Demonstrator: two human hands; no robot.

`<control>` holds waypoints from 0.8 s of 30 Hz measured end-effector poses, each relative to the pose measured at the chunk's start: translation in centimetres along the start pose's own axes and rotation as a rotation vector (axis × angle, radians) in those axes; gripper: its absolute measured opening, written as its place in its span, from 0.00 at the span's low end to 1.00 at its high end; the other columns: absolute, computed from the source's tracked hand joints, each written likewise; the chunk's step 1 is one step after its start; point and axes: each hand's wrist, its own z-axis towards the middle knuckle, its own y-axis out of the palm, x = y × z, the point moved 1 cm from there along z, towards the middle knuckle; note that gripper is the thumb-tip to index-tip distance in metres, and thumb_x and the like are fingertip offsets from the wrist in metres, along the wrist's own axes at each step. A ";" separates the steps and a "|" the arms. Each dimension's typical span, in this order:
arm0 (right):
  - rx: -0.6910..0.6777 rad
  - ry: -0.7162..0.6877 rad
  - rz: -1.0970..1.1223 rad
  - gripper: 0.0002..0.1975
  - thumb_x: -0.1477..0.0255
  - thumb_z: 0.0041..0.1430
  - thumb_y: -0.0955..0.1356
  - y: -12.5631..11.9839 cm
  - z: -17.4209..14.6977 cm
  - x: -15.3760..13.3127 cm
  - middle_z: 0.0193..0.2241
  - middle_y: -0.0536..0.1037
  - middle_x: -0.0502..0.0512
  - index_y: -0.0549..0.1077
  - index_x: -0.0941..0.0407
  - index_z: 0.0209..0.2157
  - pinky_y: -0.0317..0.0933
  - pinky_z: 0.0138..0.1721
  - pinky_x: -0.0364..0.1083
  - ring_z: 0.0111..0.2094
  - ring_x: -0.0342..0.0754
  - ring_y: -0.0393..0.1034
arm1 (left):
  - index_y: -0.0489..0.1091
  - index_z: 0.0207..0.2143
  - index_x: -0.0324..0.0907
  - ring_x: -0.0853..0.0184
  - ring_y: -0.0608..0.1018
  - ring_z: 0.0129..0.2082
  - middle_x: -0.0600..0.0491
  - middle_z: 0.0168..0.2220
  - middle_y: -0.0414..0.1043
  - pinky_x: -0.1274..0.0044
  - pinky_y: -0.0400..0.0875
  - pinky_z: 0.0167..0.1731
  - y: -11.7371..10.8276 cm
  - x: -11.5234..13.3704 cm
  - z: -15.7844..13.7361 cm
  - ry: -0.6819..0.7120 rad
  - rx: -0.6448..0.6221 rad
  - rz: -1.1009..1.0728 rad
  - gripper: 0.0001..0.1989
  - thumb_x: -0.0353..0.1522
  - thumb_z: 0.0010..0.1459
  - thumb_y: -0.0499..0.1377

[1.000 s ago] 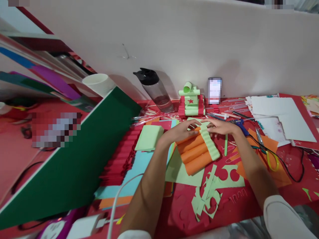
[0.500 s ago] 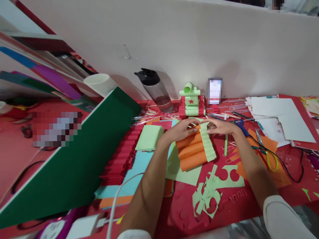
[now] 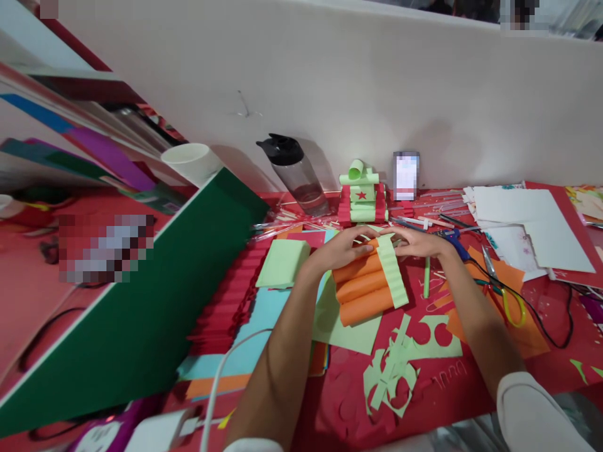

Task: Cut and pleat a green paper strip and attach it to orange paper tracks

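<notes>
A ridged orange paper piece [image 3: 365,285], shaped like a row of rolls, lies tilted over a light green sheet. Along its right edge runs a wavy light green paper strip [image 3: 394,273]. My left hand [image 3: 345,249] is closed on the far left end of the orange piece, thumb on top. From the other side my right hand [image 3: 415,242] grips the far end of the green strip; its fingertips are partly hidden behind the paper. Just beyond my hands stands a red and light green paper model [image 3: 362,193] with a red star.
Light green scraps [image 3: 393,370] lie near the front edge. Scissors [image 3: 504,292] and a blue glue gun [image 3: 455,242] sit to the right. Left are pleated red paper [image 3: 230,301], a folded green sheet [image 3: 283,263] and a slanted green board [image 3: 141,314]. A bottle [image 3: 299,176] stands behind.
Both hands keep the same hold on the orange piece, with barely any finger movement. The whole view has tilted slightly, so things sit a little lower in the picture.
</notes>
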 end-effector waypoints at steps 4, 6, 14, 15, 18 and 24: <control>0.050 -0.030 0.014 0.30 0.71 0.58 0.71 0.5 0.6 0.4 0.51 0.76 0.57 0.64 0.54 0.62 0.71 0.44 0.46 0.44 0.47 0.74 | 0.71 0.47 0.41 0.58 0.77 0.47 0.45 0.50 0.75 0.67 0.73 0.50 0.1 0.1 0.0 0.017 0.005 0.018 0.22 0.48 0.62 0.58; 0.068 -0.051 0.020 0.30 0.71 0.58 0.72 0.8 0.9 0.4 0.53 0.75 0.59 0.66 0.54 0.61 0.70 0.48 0.47 0.49 0.49 0.73 | 0.71 0.48 0.42 0.58 0.77 0.48 0.45 0.51 0.75 0.66 0.73 0.50 0.1 0.0 0.0 0.013 0.009 0.042 0.21 0.48 0.62 0.57; 0.097 -0.050 -0.014 0.23 0.71 0.60 0.69 1.3 1.3 0.4 0.50 0.76 0.58 0.69 0.57 0.57 0.67 0.51 0.49 0.45 0.48 0.73 | 0.69 0.53 0.44 0.58 0.75 0.52 0.45 0.55 0.72 0.67 0.71 0.53 0.2 -1.0 -0.2 0.038 0.014 0.133 0.17 0.40 0.65 0.55; 0.094 -0.041 -0.018 0.23 0.71 0.60 0.69 1.3 1.2 0.3 0.50 0.75 0.57 0.68 0.57 0.57 0.67 0.49 0.49 0.44 0.48 0.73 | 0.69 0.54 0.44 0.58 0.74 0.53 0.46 0.55 0.71 0.66 0.70 0.54 0.2 -1.1 -0.2 0.041 0.012 0.151 0.17 0.38 0.65 0.55; 0.070 0.002 -0.027 0.26 0.69 0.60 0.70 1.6 1.1 0.1 0.48 0.75 0.55 0.65 0.55 0.59 0.68 0.44 0.47 0.38 0.45 0.71 | 0.67 0.57 0.46 0.57 0.73 0.54 0.45 0.56 0.71 0.65 0.68 0.55 0.1 -0.9 -0.6 0.036 -0.014 0.204 0.19 0.35 0.65 0.54; 0.073 0.047 0.075 0.27 0.71 0.62 0.68 3.0 1.8 0.5 0.42 0.76 0.53 0.63 0.52 0.62 0.69 0.41 0.46 0.37 0.46 0.71 | 0.57 0.67 0.51 0.56 0.71 0.57 0.46 0.60 0.66 0.66 0.67 0.56 -0.4 0.1 -1.7 -0.020 -0.111 0.242 0.31 0.31 0.62 0.55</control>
